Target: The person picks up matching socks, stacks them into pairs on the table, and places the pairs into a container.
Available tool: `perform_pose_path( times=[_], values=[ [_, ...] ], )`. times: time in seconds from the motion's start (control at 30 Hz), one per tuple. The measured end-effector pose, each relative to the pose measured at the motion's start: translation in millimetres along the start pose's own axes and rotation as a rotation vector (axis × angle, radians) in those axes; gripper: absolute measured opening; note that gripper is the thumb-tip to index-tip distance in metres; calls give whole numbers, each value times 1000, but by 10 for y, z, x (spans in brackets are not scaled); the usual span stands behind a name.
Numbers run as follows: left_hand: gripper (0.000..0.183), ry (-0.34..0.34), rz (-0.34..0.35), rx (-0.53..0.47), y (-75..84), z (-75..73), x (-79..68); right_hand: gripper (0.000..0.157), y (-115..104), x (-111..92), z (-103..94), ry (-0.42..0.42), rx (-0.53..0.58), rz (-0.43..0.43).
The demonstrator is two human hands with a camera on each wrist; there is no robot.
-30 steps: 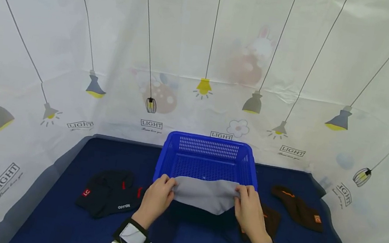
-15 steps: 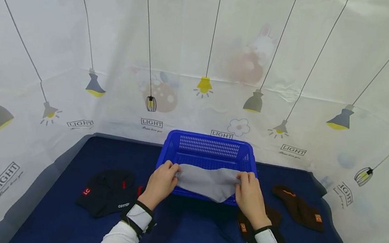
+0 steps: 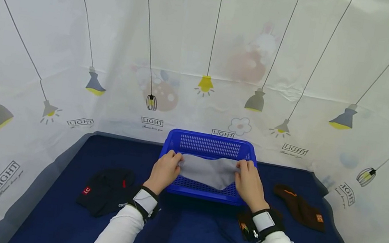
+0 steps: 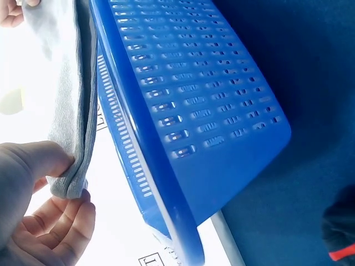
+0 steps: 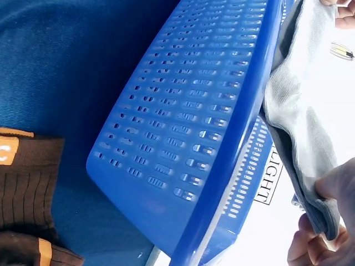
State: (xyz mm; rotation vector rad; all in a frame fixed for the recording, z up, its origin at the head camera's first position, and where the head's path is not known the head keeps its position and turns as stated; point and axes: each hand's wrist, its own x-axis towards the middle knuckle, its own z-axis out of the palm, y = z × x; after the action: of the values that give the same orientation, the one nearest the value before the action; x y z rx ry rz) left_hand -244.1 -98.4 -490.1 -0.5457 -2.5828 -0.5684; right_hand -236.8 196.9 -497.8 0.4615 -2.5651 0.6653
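Sagging, a grey sock (image 3: 208, 171) pinched by left hand (image 3: 164, 171) and right hand (image 3: 249, 183) hangs over the surface's (image 3: 193, 237) far-edge basket (image 3: 203, 194).

Backdrop was basically a white sheet (image 3: 182, 24) printed with dangling lamps (image 3: 255, 101), one bright yellow, plus a flower outline (image 3: 240, 126) and some boxed LIGHT labels (image 3: 152, 122). Dark blue cloth (image 3: 189, 237) was spread below, with a greyish border (image 3: 65, 157). Off to the left lay black socks (image 3: 104, 194) with red bits, and brown socks (image 3: 299, 207) with orange patches sat on the right.
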Motion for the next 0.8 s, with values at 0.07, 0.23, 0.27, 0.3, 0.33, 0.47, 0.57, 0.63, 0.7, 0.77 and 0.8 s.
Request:
perform_pose_path(
  times=[0.07, 0.23, 0.27, 0.3, 0.33, 0.47, 0.57, 0.63, 0.7, 0.77, 0.8],
  values=[
    [22, -15, -5, -1, -14, 15, 23, 21, 5, 35, 16, -23, 3, 22],
    [21, -54, -28, -2, -34, 68, 77, 19, 20, 79, 81, -66, 11, 61],
    [20, -63, -36, -2, -34, 82, 91, 19, 25, 83, 100, -71, 13, 64],
    [20, -73, -43, -1, -37, 101, 107, 19, 30, 88, 121, -76, 14, 62],
    [20, -80, -49, 3, -39, 117, 126, 19, 38, 93, 144, -80, 17, 58],
    [19, -107, -64, 10, -49, 181, 192, 20, 62, 119, 235, -99, 33, 53],
    [18, -142, -81, 9, -56, 220, 241, 20, 85, 145, 283, -102, 41, 49],
    [18, -170, -95, 10, -54, 237, 274, 20, 104, 165, 307, -96, 39, 45],
    [18, -200, -107, 12, -50, 249, 307, 20, 121, 184, 323, -94, 40, 43],
    [18, -223, -112, 14, -47, 259, 340, 20, 132, 204, 339, -98, 42, 48],
    [19, -235, -116, 19, -49, 265, 356, 20, 134, 214, 346, -104, 44, 54]
  ],
)
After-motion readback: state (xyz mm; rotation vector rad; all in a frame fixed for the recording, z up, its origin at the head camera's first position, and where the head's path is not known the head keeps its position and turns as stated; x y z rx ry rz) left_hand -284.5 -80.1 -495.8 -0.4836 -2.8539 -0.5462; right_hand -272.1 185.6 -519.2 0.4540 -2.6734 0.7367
